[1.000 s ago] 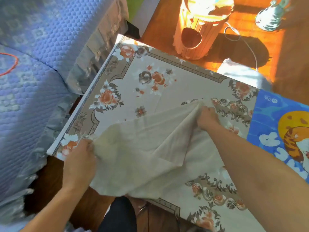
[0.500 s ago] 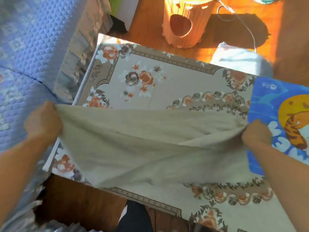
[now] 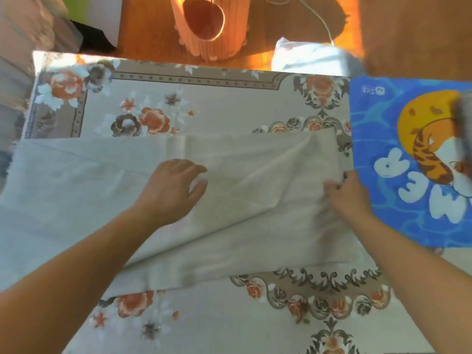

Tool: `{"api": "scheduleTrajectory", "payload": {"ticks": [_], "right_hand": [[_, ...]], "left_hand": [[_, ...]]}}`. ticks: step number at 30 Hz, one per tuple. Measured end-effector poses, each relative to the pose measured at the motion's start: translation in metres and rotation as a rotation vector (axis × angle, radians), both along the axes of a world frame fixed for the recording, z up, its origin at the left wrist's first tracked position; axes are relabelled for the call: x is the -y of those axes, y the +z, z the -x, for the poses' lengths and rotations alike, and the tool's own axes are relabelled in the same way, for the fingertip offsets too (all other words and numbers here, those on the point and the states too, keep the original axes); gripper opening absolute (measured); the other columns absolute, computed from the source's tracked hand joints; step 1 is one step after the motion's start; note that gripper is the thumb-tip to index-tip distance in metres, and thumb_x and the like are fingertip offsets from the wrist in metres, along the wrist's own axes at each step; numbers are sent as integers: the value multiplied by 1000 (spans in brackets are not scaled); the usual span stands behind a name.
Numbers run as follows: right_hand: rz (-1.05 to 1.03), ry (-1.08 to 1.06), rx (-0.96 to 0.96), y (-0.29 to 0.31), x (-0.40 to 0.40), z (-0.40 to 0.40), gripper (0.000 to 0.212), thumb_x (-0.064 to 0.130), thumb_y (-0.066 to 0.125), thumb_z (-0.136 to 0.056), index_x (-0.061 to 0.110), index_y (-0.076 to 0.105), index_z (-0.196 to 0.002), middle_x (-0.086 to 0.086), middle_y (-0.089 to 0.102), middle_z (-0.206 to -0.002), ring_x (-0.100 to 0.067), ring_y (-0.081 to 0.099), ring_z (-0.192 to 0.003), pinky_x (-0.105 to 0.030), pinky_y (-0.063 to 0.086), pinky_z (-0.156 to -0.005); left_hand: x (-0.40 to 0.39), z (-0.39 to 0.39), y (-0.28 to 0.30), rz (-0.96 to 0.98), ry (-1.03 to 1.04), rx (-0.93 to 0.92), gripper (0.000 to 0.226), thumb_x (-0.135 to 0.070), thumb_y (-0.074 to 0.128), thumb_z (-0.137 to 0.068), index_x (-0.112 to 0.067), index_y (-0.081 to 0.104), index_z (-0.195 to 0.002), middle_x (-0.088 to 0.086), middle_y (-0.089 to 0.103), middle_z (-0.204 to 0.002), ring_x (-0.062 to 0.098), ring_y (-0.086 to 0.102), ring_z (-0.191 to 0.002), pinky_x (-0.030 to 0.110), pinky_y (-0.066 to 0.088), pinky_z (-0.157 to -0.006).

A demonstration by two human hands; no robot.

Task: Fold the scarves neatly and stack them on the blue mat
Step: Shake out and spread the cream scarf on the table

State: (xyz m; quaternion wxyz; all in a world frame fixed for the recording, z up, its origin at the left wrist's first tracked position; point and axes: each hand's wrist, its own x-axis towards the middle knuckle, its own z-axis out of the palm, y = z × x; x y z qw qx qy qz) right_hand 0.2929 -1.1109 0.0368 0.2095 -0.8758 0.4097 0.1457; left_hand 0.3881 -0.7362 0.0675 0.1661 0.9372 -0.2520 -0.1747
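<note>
Left hand point(image 3: 169, 189) flat, open on beige scarf point(image 3: 229, 218); right hand point(image 3: 344, 194) seemingly pinching its edge.

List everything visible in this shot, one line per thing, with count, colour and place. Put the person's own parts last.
scarf: one, beige, spread flat across the middle of the floral cloth, its left end past the table's left edge.
blue mat: one, blue with an orange tiger cartoon, at the right end of the table.
grey cloth: one, grey, blurred, on the mat at the right edge of the picture.
floral cloth: one, beige with orange flowers, covering the table.
wooden stand: one, light wood, on the floor beyond the table.
white bag: one, white, on the floor past the far edge.
left hand: one, fingers spread flat over the scarf's middle.
right hand: one, pinching the scarf's right edge.
</note>
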Motion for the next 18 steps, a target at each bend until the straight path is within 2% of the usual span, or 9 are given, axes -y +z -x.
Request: {"api": "scheduleTrajectory", "payload": {"ticks": [2, 4, 6, 8, 10, 13, 15, 16, 18], "right_hand": [[-2, 57, -4, 3, 5, 14, 21, 25, 51, -101, 5, 47, -102, -26, 61, -108, -44, 56, -105, -42, 36, -72], [55, 87, 36, 9, 26, 35, 21, 27, 46, -105, 8, 43, -96, -23, 60, -103, -44, 56, -101, -41, 33, -69], [97, 56, 48, 13, 61, 57, 24, 30, 45, -105, 8, 42, -95, -21, 60, -103, -43, 56, -98, -43, 37, -69], [123, -3, 40, 17, 95, 77, 22, 29, 49, -103, 7, 46, -104, -23, 60, -109, -43, 56, -100, -46, 41, -72], [197, 35, 58, 20, 111, 83, 35, 23, 55, -99, 6, 46, -129, -24, 51, -128, -43, 49, -113, -50, 44, -85], [295, 308, 93, 22, 107, 78, 69, 4, 63, -85, 15, 33, -147, -20, 31, -149, -43, 36, -128, -53, 41, -100], [319, 560, 66, 19, 105, 62, 86, -1, 66, -76, 19, 28, -150, -18, 25, -154, -42, 33, -133, -50, 40, -104], [347, 660, 56, 18, 108, 49, 89, -2, 65, -74, 20, 27, -152, -17, 25, -156, -42, 32, -136, -48, 39, -106], [352, 781, 48, 16, 120, 16, 81, -2, 63, -77, 20, 35, -150, -15, 30, -156, -43, 28, -138, -48, 33, -110]], "left_hand": [[23, 7, -3, -103, -54, -54, 59, -58, 27, -100, -23, 61, -131, 3, 67, -121, 28, 61, -113, 43, 42, -101], [31, 9, -6, -179, 3, -87, 65, -63, 17, -98, -25, 59, -130, 4, 65, -122, 29, 59, -114, 43, 41, -101], [33, 12, -8, -230, 43, -75, 69, -62, 10, -98, -26, 59, -129, 5, 64, -122, 31, 57, -116, 45, 40, -102], [34, 21, -12, -287, 43, -59, 67, -59, 11, -99, -25, 57, -134, 4, 60, -132, 31, 53, -124, 48, 35, -109], [36, 33, -13, -325, 65, -54, 58, -51, 20, -101, -24, 52, -142, 2, 54, -142, 29, 46, -135, 50, 25, -118], [40, 45, -18, -341, 97, -27, 48, -31, 40, -101, -22, 46, -148, 2, 48, -148, 29, 42, -139, 50, 15, -122], [41, 41, -23, -375, 88, 27, 44, -24, 47, -101, -18, 50, -144, 6, 53, -142, 33, 49, -132, 52, 18, -120], [41, 35, -25, -376, 77, 68, 38, -23, 50, -100, -17, 57, -137, 8, 58, -133, 36, 54, -125, 53, 23, -117], [43, 18, -26, -380, 38, 130, 20, -19, 56, -97, -16, 66, -115, 9, 64, -111, 38, 61, -107, 54, 33, -110]]}}
